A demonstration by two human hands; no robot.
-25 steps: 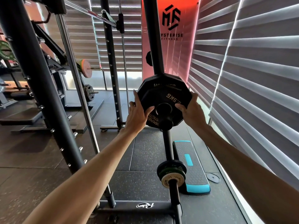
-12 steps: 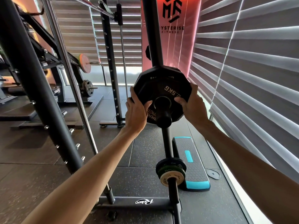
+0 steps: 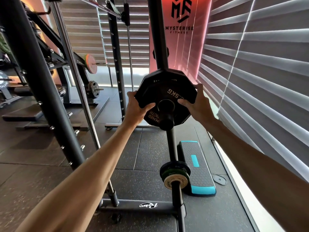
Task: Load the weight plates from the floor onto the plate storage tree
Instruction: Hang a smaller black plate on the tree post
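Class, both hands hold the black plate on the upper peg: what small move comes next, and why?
Probably slide the black plate back toward the upright, then release: the peg already pokes through its hole, while the left hand and right hand grip its edges.

The banner [image 3: 179,47] reads MYSTERISE FITNESS, the black plate [image 3: 167,88] shows .5KG upside down, the base bar [image 3: 130,205] Relax.

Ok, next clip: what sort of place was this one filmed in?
A gym, probably a commercial fitness studio. A banner reads Mysterise Fitness, the left hand and right hand grip a black weight plate on a storage peg, and a blue aerobic step sits on the floor.
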